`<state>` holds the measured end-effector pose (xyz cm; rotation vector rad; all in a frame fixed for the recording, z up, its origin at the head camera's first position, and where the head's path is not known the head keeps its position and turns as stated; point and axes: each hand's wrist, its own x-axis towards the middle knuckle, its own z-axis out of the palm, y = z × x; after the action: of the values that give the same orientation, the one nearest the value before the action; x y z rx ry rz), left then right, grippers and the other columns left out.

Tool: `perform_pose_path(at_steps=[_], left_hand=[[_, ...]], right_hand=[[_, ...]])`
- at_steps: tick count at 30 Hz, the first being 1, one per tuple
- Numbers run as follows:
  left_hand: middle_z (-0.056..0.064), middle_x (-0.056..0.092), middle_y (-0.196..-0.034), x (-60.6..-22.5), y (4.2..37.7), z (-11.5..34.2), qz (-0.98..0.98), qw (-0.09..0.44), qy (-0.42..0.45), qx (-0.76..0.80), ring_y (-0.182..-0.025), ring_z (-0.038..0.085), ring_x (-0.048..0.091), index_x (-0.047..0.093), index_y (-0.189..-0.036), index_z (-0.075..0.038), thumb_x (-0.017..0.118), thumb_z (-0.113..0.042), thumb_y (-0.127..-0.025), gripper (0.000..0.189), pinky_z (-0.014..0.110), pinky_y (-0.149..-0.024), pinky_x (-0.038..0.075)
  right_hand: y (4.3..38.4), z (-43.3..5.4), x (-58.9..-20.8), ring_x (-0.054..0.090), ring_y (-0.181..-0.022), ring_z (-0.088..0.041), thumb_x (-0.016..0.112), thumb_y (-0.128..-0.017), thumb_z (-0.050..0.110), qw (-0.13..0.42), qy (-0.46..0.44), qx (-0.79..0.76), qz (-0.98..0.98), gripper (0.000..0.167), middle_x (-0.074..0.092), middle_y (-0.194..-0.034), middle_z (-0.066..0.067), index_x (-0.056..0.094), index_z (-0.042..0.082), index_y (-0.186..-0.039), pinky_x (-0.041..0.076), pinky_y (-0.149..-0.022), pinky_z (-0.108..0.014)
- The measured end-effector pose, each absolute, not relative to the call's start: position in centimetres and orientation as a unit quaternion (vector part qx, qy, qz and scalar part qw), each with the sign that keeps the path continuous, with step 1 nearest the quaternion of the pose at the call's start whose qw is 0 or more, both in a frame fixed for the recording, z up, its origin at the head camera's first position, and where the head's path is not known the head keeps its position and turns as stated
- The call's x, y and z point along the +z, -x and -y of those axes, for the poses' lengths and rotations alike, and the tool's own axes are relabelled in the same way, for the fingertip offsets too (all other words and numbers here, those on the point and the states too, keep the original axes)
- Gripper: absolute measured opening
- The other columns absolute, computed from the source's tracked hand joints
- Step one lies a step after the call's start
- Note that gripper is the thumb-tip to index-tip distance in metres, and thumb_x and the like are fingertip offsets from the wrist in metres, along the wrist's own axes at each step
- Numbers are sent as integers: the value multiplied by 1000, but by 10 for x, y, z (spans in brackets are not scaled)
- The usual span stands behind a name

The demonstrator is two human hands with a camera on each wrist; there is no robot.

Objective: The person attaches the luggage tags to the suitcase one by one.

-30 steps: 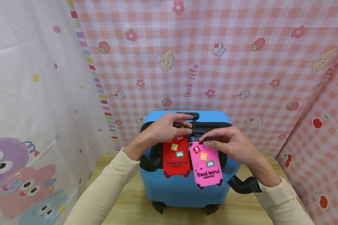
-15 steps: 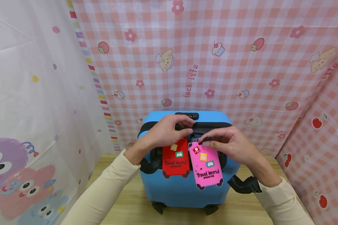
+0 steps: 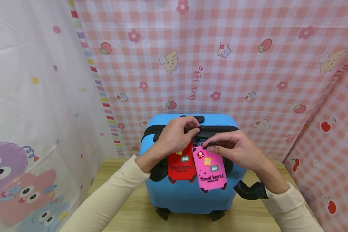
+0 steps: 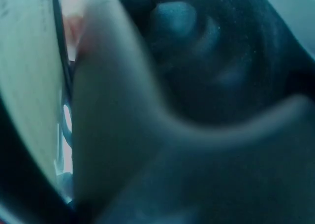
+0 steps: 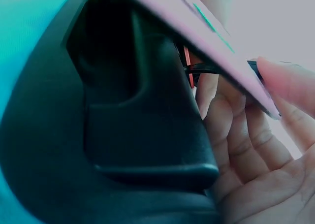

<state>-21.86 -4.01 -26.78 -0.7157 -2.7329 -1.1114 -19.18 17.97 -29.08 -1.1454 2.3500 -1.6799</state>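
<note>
A pink luggage tag (image 3: 212, 170) printed "Travel World" hangs in front of a blue suitcase (image 3: 191, 196). My right hand (image 3: 239, 149) pinches the tag's black strap (image 3: 209, 145) at its top between thumb and fingers. In the right wrist view, the pink tag (image 5: 197, 37) slants beside the right hand (image 5: 251, 135), by the suitcase's black handle housing (image 5: 147, 140). My left hand (image 3: 179, 133) is at the black top handle, thumb and fingertips meeting as if on the strap's end, which they mostly hide. Below it hangs a red luggage tag (image 3: 181, 167), its upper part covered.
The suitcase stands on a wooden tabletop (image 3: 127, 206), its black wheels (image 3: 217, 215) towards me. A pink checked cloth (image 3: 220, 74) hangs close behind, and a white patterned cloth (image 3: 46, 96) hangs at the left. The left wrist view is dark and blurred.
My left thumb and fingertips have closed together by the handle, where an upright strap showed earlier. The right hand keeps its pinch; the pink tag has shifted slightly left and up.
</note>
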Motion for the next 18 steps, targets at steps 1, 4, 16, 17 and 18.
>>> perform_pose_path(at_steps=[1, 4, 16, 17, 18], left_hand=[[-3, 69, -100, -268, 219, 40, 899, 58, 234, -365, -92, 14, 60, 69, -109, -16, 62, -23, -98, 14, 35, -85, 50], [-2, 69, -99, -269, 220, 39, 900, 73, 228, -364, -92, 14, 60, 69, -110, -16, 62, -23, -99, 15, 35, -84, 50], [3, 73, -101, -267, 221, 42, 865, 104, 245, -424, -83, 12, 64, 65, -113, -13, 57, -22, -102, 16, 30, -73, 51], [3, 72, -101, -266, 221, 42, 864, 98, 249, -427, -84, 12, 64, 64, -113, -13, 56, -22, -102, 17, 31, -73, 50], [3, 72, -101, -266, 220, 43, 862, 92, 252, -430, -84, 12, 64, 63, -114, -14, 55, -23, -103, 17, 31, -72, 50]], right_hand=[[192, -180, -291, 69, -93, -18, 60, -96, 0, 14, 368, -539, -758, 19, 72, -109, -10, 73, 1, -111, 59, -77, -32], [191, -179, -291, 68, -93, -17, 61, -96, 0, 2, 366, -531, -764, 20, 71, -110, -10, 73, 4, -111, 58, -77, -31], [189, -173, -292, 67, -86, -16, 63, -95, 3, -36, 345, -484, -804, 21, 70, -107, -2, 74, 11, -112, 57, -70, -29], [189, -173, -292, 66, -84, -15, 64, -95, 3, -45, 343, -479, -807, 21, 70, -106, -2, 74, 12, -112, 56, -69, -28], [189, -173, -293, 65, -82, -14, 64, -95, 3, -57, 342, -473, -810, 22, 68, -106, -1, 74, 12, -112, 56, -68, -27]])
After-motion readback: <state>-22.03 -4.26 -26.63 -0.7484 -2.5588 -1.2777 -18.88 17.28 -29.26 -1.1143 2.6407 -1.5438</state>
